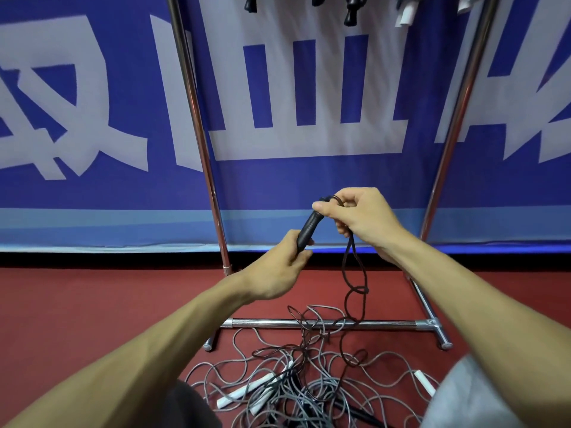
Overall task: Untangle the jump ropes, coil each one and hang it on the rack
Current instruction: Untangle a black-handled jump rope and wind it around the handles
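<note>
Jump-rope cord (348, 273) pinched in your right hand (363, 222), handle (309, 227) clenched in your left hand (275, 273), may cinch the tangle (293, 381) below if yanked.

Both forearms (154, 350) stretched forward, left hand (278, 268) gripping handle (309, 225), right hand (363, 220) higher, apparently pinching rope (352, 267)

Tangled ropes (296, 387) before rack (324, 323); banner (92, 118) behind.
</note>
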Demonstrator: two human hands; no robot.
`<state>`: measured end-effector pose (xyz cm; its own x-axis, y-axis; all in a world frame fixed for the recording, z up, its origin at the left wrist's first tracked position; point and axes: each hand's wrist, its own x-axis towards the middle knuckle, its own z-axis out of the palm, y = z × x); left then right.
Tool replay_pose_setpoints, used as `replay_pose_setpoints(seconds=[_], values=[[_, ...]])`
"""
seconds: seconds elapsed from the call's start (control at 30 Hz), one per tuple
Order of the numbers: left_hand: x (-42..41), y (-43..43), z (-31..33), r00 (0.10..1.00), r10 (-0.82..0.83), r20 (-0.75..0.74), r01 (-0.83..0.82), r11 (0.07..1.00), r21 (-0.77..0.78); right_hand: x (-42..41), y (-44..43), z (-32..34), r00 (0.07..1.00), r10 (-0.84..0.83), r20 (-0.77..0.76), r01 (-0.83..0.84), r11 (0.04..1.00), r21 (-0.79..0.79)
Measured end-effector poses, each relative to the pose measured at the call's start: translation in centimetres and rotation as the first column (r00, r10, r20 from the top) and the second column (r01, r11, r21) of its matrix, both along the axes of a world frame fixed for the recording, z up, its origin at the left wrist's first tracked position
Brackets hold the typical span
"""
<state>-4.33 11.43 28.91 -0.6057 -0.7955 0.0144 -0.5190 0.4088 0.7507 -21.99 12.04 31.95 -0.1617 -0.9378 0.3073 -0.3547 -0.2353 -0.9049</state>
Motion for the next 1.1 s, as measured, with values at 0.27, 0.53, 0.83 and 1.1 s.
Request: replay_pose_setpoints(seconds=[0.27,0.53,0.83,1.1], values=[[-0.2,-0.6,0.6,0.986,0.069,-0.154,-0.068,0.998,0.009,0.5,0.0,0.2,0.991,-0.108,-0.081,0.102,0.993,-0.066],[0.1,-0.7,0.2,0.981,0.117,-0.153,-0.115,0.993,0.022,0.8,0.1,0.1,0.959,-0.145,-0.245,0.117,0.985,-0.126],[0.6,-2.2,1.4,0.823,0.350,-0.448,-0.293,0.936,0.194,0.7,0.2,-1.5,0.906,0.321,-0.277,-0.229,0.920,0.317],[2.1,-3.2,2.3,0.548,0.599,-0.584,-0.342,0.797,0.497,4.1,1.3,-2.8,0.705,0.598,-0.381,-0.418,0.784,0.458]])
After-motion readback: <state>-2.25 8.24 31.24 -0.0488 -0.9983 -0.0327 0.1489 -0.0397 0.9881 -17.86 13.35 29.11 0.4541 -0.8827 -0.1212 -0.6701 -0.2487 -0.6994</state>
